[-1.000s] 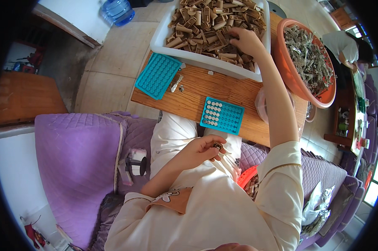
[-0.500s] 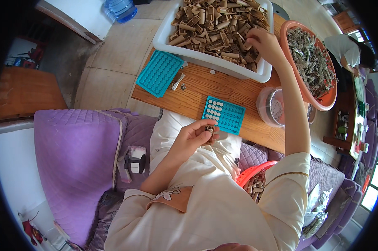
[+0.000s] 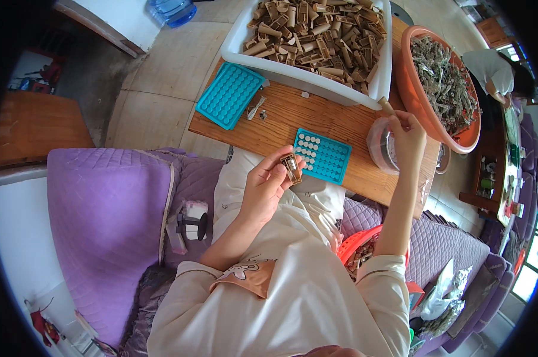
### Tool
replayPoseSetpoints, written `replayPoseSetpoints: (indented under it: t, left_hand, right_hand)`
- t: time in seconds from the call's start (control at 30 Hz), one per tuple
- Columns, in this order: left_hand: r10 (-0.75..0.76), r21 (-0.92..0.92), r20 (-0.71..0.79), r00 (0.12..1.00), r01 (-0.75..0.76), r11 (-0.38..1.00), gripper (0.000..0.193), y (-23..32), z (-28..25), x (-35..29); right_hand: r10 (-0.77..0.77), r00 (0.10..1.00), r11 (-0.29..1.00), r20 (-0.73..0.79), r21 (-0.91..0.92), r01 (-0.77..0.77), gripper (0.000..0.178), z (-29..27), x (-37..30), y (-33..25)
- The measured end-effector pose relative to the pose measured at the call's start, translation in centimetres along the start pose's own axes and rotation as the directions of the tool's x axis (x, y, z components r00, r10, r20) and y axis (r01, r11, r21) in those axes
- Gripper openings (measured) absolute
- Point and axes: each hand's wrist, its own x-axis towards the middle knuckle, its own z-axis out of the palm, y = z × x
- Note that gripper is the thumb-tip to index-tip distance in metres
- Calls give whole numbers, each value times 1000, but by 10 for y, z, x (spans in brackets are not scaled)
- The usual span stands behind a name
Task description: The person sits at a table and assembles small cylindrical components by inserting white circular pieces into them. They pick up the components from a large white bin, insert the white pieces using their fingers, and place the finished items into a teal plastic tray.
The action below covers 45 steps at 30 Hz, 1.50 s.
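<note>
1. The right hand [image 3: 407, 128] has come back from the white tub [image 3: 376, 89] of brown tubes [image 3: 316, 35], where it was reaching a second ago, and now sits over the clear round container [image 3: 383, 146] at the near right end of the wooden board [image 3: 281, 119]. Its fingers are pinched on one small brown tube [image 3: 386, 106] that pokes up above the knuckles (so the reach into the tub seems to have yielded a piece).

2. The left hand [image 3: 267, 189] has lifted from the lap towards the board and is closed on a small brown tube with a clear window [image 3: 291, 168], held upright between thumb and fingertips, just short of the near blue tray [image 3: 323, 156].

3. That near tray lies between the two hands, its left columns already filled with pale round caps; the rest of its holes look open. A second blue tray [image 3: 230, 95] lies beyond the left hand, at the far left end of the board, with some small bits beside it.

4. Judging by this, each hand now carries its own piece, and the two are well apart; nothing has yet been set into the tray.

5. Beyond the right hand stands an orange basin [image 3: 411, 89] of dried greyish stalks. A red basket [image 3: 355, 247] peeks out under the right forearm.
</note>
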Motion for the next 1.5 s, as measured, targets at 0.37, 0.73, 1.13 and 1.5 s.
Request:
replayPoseSetpoints:
  t: [0.37, 0.73, 1.13, 1.5]
  left_hand:
    - [190, 71, 91, 978, -197, 978, 38, 14, 24, -27]
    - [293, 269, 183, 939, -334, 903, 37, 10, 33, -34]
    - [362, 638, 413, 836, -549, 540, 37, 3, 34, -26]
    - [186, 504, 331, 925, -339, 794, 39, -15, 26, -8]
  right_hand:
    - [-254, 959, 767, 128, 630, 119, 22, 40, -153, -68]
    - [-159, 981, 589, 108, 808, 6, 19, 61, -183, -75]
    - [-460, 870, 831, 177, 432, 351, 20, 48, -174, -77]
    - [-312, 831, 936, 460, 296, 188, 17, 26, -141, -42]
